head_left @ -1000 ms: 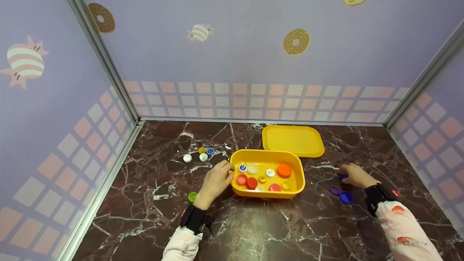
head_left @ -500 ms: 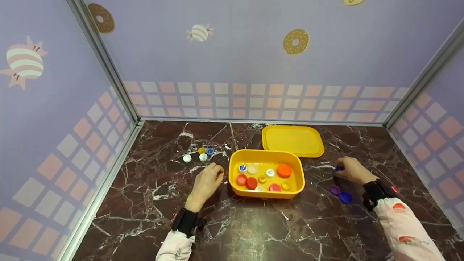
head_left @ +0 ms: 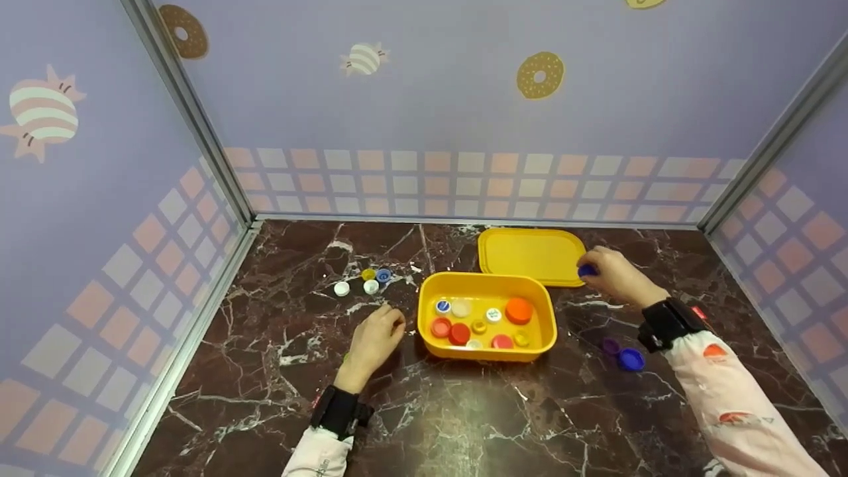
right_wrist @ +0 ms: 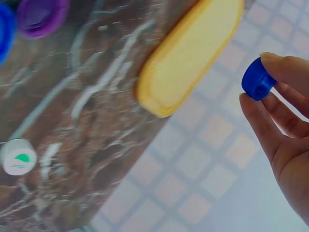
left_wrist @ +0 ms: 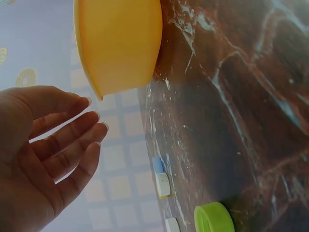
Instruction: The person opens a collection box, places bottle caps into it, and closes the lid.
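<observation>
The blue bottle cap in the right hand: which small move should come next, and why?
Perhaps move the blue bottle cap leftward, over the open yellow box: the right hand pinches it in the air, and other bottle caps lie inside the box.

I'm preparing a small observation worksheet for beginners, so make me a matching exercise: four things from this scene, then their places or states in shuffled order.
Column 1
1. orange cap
2. yellow lid
3. left hand
4. right hand

Column 2
A. pinching a blue cap
B. inside the yellow box
C. holding nothing
D. on the tabletop, beyond the box

Pairs: 1-B, 2-D, 3-C, 4-A
</observation>
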Demonstrator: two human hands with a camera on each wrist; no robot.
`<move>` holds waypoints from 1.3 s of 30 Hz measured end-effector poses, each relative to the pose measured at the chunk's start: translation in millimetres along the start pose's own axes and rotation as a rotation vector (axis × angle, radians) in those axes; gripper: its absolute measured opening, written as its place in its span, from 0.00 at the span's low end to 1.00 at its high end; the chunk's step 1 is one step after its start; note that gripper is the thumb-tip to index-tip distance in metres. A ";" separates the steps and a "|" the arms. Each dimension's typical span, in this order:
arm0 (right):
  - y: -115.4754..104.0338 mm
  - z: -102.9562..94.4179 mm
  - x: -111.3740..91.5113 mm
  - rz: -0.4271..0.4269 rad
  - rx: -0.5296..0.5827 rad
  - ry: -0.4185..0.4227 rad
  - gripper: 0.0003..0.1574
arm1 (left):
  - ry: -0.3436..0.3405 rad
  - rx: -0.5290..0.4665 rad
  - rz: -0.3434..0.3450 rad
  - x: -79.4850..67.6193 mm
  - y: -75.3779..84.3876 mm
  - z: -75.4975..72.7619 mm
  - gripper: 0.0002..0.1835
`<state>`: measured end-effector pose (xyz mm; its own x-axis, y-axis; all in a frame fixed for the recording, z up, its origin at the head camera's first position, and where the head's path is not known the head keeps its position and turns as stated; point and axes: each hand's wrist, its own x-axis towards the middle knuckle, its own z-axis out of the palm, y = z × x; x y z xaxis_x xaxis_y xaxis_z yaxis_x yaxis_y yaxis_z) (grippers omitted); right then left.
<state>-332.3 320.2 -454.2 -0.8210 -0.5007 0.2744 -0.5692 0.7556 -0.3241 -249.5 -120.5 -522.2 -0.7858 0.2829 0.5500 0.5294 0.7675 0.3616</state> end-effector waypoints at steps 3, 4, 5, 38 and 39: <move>-10.4 -0.6 12.7 -0.043 0.006 -0.003 0.13 | 0.000 0.007 0.001 -1.3 -1.0 -0.4 0.05; -14.1 0.0 16.6 -0.056 0.011 -0.007 0.13 | -0.001 0.009 0.001 -1.6 -1.1 -0.5 0.05; -17.7 1.0 20.6 -0.072 0.017 -0.012 0.12 | -0.002 0.010 0.002 -1.9 -1.4 -0.4 0.06; -105.5 92.8 89.2 -0.211 -0.009 -0.340 0.11 | 0.009 0.001 -0.007 -9.5 0.8 -2.3 0.05; -106.1 94.3 89.6 -0.211 -0.010 -0.351 0.10 | 0.004 0.002 -0.008 -9.5 0.9 -2.5 0.05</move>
<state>-349.7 155.3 -480.6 -0.6528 -0.7575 0.0074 -0.7276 0.6243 -0.2843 -240.8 -124.0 -525.2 -0.7890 0.2741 0.5499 0.5221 0.7708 0.3649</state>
